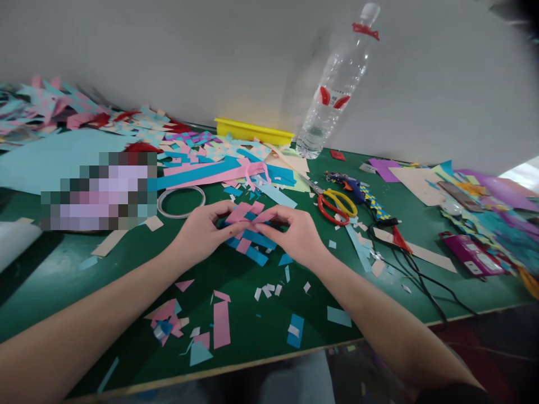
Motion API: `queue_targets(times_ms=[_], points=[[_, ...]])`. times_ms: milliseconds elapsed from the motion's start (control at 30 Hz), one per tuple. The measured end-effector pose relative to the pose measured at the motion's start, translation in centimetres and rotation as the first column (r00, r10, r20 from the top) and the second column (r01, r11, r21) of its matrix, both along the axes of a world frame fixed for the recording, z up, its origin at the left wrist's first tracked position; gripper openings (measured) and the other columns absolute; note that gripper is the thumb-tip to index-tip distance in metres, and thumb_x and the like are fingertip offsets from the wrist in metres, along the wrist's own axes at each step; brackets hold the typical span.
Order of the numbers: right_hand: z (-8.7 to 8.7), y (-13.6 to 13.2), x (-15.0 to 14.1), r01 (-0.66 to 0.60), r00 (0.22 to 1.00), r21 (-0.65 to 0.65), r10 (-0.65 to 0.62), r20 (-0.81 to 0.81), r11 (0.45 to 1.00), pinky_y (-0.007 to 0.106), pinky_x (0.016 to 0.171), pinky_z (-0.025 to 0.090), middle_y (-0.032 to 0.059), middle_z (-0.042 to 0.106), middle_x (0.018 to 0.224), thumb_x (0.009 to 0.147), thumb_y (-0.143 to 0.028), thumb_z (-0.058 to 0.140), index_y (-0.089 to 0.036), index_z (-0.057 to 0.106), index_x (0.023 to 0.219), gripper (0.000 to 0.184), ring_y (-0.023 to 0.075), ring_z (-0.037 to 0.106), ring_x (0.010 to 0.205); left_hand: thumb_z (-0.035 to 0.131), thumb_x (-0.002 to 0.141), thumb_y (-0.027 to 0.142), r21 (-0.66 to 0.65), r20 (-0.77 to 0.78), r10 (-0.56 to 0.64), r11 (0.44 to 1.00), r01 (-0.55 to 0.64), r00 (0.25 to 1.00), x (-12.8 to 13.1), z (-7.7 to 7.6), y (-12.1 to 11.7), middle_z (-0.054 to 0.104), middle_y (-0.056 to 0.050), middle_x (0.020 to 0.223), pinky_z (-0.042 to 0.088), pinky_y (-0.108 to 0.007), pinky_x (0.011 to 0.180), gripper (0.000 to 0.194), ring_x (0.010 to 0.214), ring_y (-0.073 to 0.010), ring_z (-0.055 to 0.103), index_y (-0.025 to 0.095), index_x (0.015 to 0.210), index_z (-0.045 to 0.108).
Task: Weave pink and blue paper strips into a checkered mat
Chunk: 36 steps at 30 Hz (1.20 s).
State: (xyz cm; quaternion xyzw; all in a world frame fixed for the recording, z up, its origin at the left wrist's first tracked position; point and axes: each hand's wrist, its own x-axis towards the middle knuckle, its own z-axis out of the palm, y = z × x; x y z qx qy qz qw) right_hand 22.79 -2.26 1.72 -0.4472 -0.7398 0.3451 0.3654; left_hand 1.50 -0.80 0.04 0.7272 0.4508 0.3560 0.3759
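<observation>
Between my two hands is a small weave of pink and blue paper strips [244, 245], just above the green table. My left hand [206, 224] pinches its left side, thumb on top and fingers curled behind. From the right, my right hand [295, 230] grips the upper edge between thumb and index finger; both thumbs nearly meet at the middle. Some blue strip ends stick out loose at the lower side. Close behind my left hand lies a roll of clear tape [181, 202]. Red- and yellow-handled scissors [337, 206] rest beyond my right hand.
Paper scraps [222, 324] litter the green table [138, 320], with larger heaps [54, 104] at the back left. A plastic bottle [332, 90] stands by the wall near a yellow tray [252, 131]. Rightward lie a glue gun [357, 191], black cords [421, 280] and a purple packet [469, 255].
</observation>
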Motion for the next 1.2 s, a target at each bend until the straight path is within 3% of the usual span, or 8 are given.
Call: queue_targets(times_ms=[133, 267, 367, 567, 800, 1033, 1200], points=[[0.0, 0.1, 0.4, 0.012, 0.995, 0.239, -0.035, 0.093, 0.971, 0.030, 0.083, 0.056, 0.0016, 0.075, 0.097, 0.089, -0.027, 0.063, -0.024, 0.072, 0.093, 0.010, 0.0178, 0.070, 0.091, 0.068, 0.083, 0.050, 0.016, 0.063, -0.015, 1.000, 0.014, 0.998, 0.2, -0.1, -0.1, 0.071, -0.007, 0.104, 0.057, -0.036, 0.080, 0.033, 0.090, -0.0233, 0.067, 0.020, 0.098, 0.068], [0.2, 0.4, 0.9, -0.032, 0.985, 0.335, -0.028, 0.173, 0.942, 0.032, 0.084, 0.055, 0.0030, 0.075, 0.097, 0.090, -0.025, 0.062, -0.023, 0.073, 0.094, 0.011, 0.0187, 0.070, 0.093, 0.070, 0.082, 0.050, 0.025, 0.066, -0.027, 0.999, 0.025, 0.997, 0.2, 0.0, -0.2, 0.070, -0.006, 0.116, 0.057, -0.038, 0.087, 0.033, 0.102, -0.0253, 0.066, 0.022, 0.099, 0.070], [0.4, 0.6, 1.1, -0.063, 0.982, 0.290, 0.008, 0.190, 0.955, 0.031, 0.084, 0.055, 0.0031, 0.076, 0.097, 0.090, -0.026, 0.064, -0.022, 0.074, 0.094, 0.011, 0.0184, 0.070, 0.091, 0.067, 0.085, 0.050, 0.018, 0.023, -0.010, 1.000, 0.010, 1.000, 0.0, 0.2, -0.3, 0.071, -0.005, 0.116, 0.057, -0.037, 0.085, 0.031, 0.100, -0.0251, 0.067, 0.023, 0.100, 0.071], [1.0, 0.9, 1.4, -0.055, 0.987, 0.167, 0.028, 0.161, 0.984, 0.031, 0.083, 0.053, 0.0010, 0.075, 0.099, 0.087, -0.035, 0.068, -0.024, 0.074, 0.095, 0.015, 0.0181, 0.070, 0.091, 0.064, 0.086, 0.052, 0.054, -0.025, 0.079, 0.996, -0.078, 0.997, -0.5, 0.2, -0.3, 0.075, -0.003, 0.090, 0.056, -0.034, 0.071, 0.031, 0.075, -0.0217, 0.068, 0.024, 0.095, 0.073], [1.0, 1.1, 1.8, -0.030, 0.988, 0.075, 0.018, 0.152, 0.997, 0.033, 0.084, 0.054, 0.0004, 0.075, 0.099, 0.087, -0.043, 0.067, -0.026, 0.075, 0.095, 0.021, 0.0193, 0.071, 0.090, 0.067, 0.081, 0.053, 0.081, -0.065, 0.164, 0.984, -0.159, 0.984, -0.9, 0.3, 0.0, 0.078, -0.002, 0.097, 0.056, -0.042, 0.088, 0.030, 0.098, -0.0299, 0.069, 0.028, 0.092, 0.078], [1.2, 1.8, 2.6, -0.057, 0.989, 0.051, 0.049, 0.138, 0.997, 0.035, 0.092, 0.056, -0.0001, 0.076, 0.102, 0.085, -0.041, 0.070, -0.028, 0.077, 0.098, 0.020, 0.0203, 0.071, 0.097, 0.067, 0.080, 0.055, 0.064, -0.069, 0.158, 0.986, -0.153, 0.985, -1.1, 0.2, 0.3, 0.078, -0.002, 0.088, 0.059, -0.037, 0.071, 0.030, 0.080, -0.0255, 0.070, 0.029, 0.086, 0.079], [1.6, 1.7, 3.0, -0.068, 0.989, 0.020, 0.065, 0.135, 0.997, 0.034, 0.084, 0.059, -0.0014, 0.078, 0.092, 0.087, -0.039, 0.068, -0.029, 0.079, 0.090, 0.015, 0.0190, 0.073, 0.088, 0.071, 0.077, 0.054, 0.026, -0.054, 0.119, 0.993, -0.117, 0.991, -0.9, 0.4, 0.3, 0.077, -0.001, 0.086, 0.059, -0.039, 0.078, 0.029, 0.079, -0.0241, 0.070, 0.027, 0.083, 0.077]])
